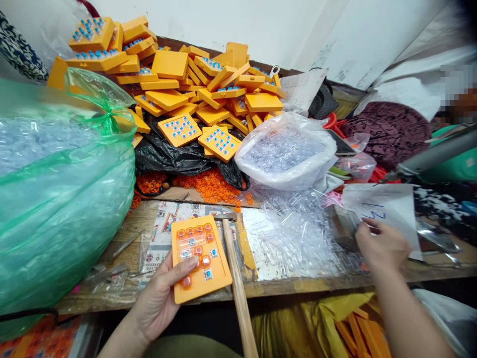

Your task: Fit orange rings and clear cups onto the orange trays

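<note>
Where panels (pixel 169 64) heap, cluttered bench (pixel 139 219), white wall (pixel 223 20)

Both forearms (pixel 408 303) are bare, and the clothing (pixel 192 347) (just a curved strip visible) is olive green.

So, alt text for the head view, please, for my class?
Left hand holds a yellow panel partly fitted with orange caps; the right hand is by a grey block and white paper. A hammer lies between the hands; heaped yellow panels and a bag of clear pieces sit behind.
</note>
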`<state>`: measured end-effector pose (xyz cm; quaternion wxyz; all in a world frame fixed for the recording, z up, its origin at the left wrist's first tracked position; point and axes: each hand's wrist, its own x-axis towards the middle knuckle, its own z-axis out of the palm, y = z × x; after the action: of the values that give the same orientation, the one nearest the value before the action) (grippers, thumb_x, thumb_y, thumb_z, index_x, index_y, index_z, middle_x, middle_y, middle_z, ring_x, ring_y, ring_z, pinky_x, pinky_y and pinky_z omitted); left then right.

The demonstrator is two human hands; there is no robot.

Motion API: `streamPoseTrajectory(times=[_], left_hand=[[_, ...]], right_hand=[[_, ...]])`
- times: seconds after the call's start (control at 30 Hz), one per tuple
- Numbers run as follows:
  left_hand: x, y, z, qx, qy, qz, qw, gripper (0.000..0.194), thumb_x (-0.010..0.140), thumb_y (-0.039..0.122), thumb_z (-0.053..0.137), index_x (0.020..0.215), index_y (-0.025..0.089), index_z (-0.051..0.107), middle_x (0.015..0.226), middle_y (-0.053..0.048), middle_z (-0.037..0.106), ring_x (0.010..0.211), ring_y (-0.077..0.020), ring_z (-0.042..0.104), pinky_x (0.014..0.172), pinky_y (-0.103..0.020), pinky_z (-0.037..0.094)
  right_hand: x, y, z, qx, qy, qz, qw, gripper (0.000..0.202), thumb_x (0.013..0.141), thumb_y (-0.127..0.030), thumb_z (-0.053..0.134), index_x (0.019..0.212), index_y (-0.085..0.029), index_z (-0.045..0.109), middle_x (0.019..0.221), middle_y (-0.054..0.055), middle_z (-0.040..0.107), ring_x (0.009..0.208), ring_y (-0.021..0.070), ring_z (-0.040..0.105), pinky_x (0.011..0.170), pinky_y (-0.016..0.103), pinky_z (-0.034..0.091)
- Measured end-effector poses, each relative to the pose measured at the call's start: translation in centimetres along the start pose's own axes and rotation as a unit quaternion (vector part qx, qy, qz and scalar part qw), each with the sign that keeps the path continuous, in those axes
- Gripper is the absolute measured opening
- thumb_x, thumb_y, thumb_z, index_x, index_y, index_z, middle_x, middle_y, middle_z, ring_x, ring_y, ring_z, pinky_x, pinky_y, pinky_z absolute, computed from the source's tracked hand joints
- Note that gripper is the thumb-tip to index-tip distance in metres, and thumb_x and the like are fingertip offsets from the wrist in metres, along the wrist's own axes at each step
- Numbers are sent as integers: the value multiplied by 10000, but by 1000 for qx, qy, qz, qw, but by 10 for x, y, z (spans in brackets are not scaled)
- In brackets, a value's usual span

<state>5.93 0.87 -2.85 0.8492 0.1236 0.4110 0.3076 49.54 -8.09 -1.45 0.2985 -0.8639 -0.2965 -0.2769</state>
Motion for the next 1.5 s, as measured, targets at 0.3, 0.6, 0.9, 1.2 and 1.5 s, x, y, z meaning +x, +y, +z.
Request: streamPoseTrajectory(times=[0.3,0.6,0.9,1.2,1.5], left_hand=[[1,1,1,9,24,-16,1000,705,809,29,641,1439,121,338,1050,-156,729,838,-240,736,764,-320,616],[-2,-1,1,4,13,-2,1000,712,783,47,678,1420,150,376,1098,-149,716,900,-248,725,851,-350,590],[-5,-1,2,24,-61,11,998,725,789,164,719,1418,211,360,1198,-152,668,1022,-285,679,914,-410,543],[-10,-8,3,99,-70,116,986,760,496,55,871,1174,160,545,1093,-141,711,996,-305,674,879,-380,532],[-11,-13,9,150,5,187,971,592,541,123,860,1047,168,554,960,-77,731,875,-240,697,775,-288,553]], right_hand=[[-97,-77,-30,112,-160,-238,951,264,894,-433,549,957,-236,713,946,62,734,867,234,691,801,365,534],[-164,-121,-38,78,-240,-321,913,274,879,-143,482,1011,-96,718,735,125,689,671,291,642,608,436,495],[-173,-186,-72,453,-479,-111,743,151,892,-230,597,972,-235,725,827,16,711,719,142,686,627,213,540],[-185,-197,-69,436,-485,-161,741,174,906,-171,532,898,-205,702,819,32,696,768,145,677,683,217,534],[-206,-197,-65,458,-350,-174,799,149,865,-98,580,896,-233,631,791,10,668,724,141,656,665,223,540]])
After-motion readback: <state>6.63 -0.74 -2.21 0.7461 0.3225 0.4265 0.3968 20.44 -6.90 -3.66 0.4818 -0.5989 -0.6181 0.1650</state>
